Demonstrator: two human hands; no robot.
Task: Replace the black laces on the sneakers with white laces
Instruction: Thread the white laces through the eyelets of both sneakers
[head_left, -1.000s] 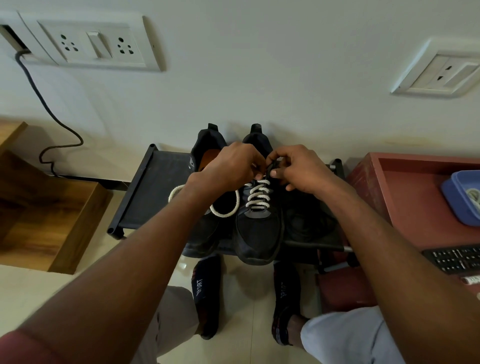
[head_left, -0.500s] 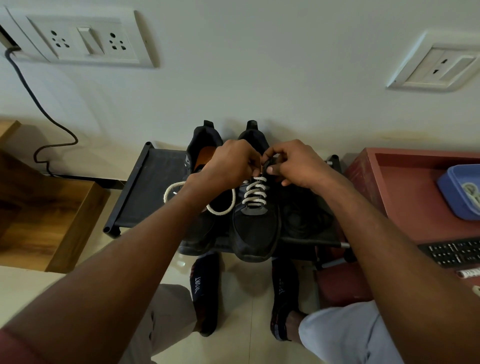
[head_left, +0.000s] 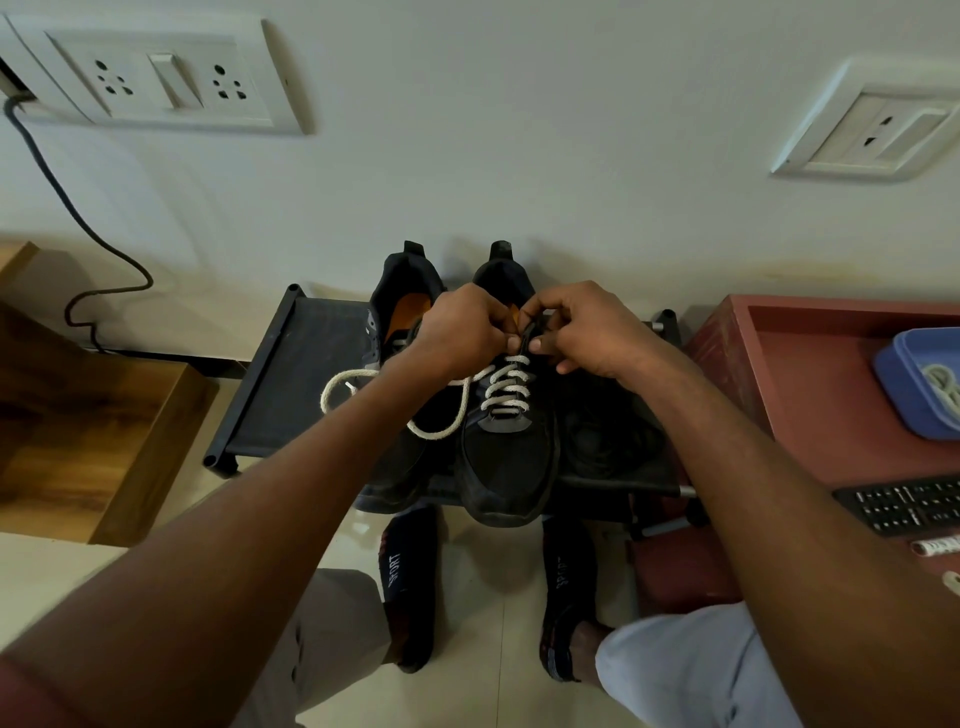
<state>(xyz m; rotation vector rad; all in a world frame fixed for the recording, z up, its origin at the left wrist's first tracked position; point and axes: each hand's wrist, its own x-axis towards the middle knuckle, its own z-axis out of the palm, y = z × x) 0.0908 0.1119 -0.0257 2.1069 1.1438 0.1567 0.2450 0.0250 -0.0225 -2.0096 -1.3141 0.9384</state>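
Note:
Two black sneakers stand side by side on a low black shoe rack (head_left: 291, 395). The right sneaker (head_left: 511, 457) carries a white lace (head_left: 506, 387) threaded through several eyelet rows. A loose length of that lace loops left over the left sneaker (head_left: 402, 291), whose orange insole shows. My left hand (head_left: 462, 332) pinches the lace at the top eyelets. My right hand (head_left: 582, 327) pinches the black upper edge of the right sneaker beside it. The fingertips of both hands nearly meet.
A red wooden unit (head_left: 810, 405) at right holds a blue tub (head_left: 919, 379) with white lace inside and a black remote (head_left: 904, 501). A wooden box (head_left: 104, 441) stands at left. A black cable (head_left: 78, 218) hangs down the wall. My socked feet (head_left: 410, 577) rest below the rack.
Both hands have stayed at the top eyelets of the right sneaker, shifting slightly toward the wall. The loose lace loop lies in much the same place.

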